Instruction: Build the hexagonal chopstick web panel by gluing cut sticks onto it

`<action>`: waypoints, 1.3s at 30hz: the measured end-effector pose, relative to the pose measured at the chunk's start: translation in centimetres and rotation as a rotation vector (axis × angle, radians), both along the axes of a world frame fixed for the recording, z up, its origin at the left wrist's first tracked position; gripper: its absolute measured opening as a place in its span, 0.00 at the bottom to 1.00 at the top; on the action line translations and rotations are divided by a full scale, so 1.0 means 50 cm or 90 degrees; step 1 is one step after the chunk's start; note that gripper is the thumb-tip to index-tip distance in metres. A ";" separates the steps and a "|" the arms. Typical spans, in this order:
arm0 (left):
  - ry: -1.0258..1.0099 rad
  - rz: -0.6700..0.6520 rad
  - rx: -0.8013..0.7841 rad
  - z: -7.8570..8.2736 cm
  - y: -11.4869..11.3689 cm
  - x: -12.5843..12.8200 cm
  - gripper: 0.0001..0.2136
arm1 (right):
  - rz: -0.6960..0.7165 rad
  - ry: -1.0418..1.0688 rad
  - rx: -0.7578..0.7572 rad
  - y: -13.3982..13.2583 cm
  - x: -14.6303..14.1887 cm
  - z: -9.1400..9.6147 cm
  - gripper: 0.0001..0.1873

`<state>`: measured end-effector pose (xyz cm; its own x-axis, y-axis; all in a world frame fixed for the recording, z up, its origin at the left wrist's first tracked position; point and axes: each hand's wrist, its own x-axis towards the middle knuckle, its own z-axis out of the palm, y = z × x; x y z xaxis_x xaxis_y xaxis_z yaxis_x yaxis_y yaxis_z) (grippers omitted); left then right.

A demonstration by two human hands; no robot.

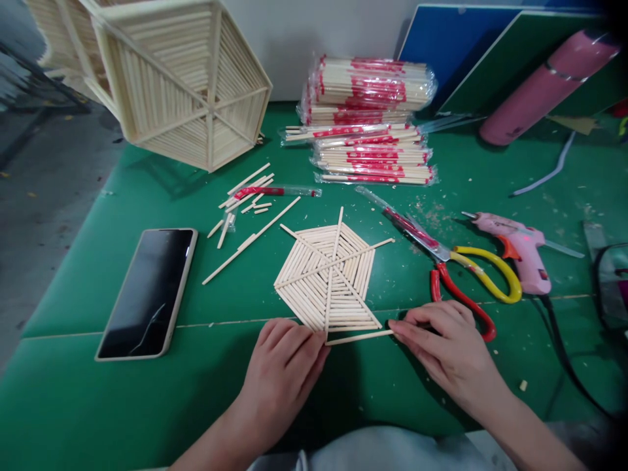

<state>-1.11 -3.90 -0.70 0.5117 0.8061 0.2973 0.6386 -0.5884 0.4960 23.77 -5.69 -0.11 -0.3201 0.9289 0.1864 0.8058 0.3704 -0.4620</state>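
Observation:
A flat six-sided panel of wooden sticks [350, 268] lies on the green table, with crossing sticks over its rows. Along its near edge, a single wooden stick [362, 337] runs between my two hands, slightly apart from the panel at its right end. My right hand [441, 347] pinches that stick's right end between thumb and fingertips. At the panel's near corner, my left hand [289, 360] has its fingers closed on the stick's left end; the fingertips partly hide the contact. Pliers with red and yellow handles [441, 252] lie just beyond my right hand.
A pink glue gun [523, 245] lies at right, its cord running toward me. Left is a phone [147, 294]. Loose sticks [252, 239] lie behind it. At the back are wrapped chopstick bundles [373, 118], a large stick-built hexagonal structure [196, 78] and a pink bottle [544, 91].

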 end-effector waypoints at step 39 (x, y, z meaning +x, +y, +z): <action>-0.002 -0.070 -0.025 0.055 -0.014 0.057 0.08 | -0.340 0.847 -0.275 -0.017 -0.088 0.019 0.04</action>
<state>1.75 -4.59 2.03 0.5970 0.7560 0.2684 0.5691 -0.6350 0.5224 19.35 -6.54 0.84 0.2441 0.9367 -0.2512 -0.2880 -0.1773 -0.9411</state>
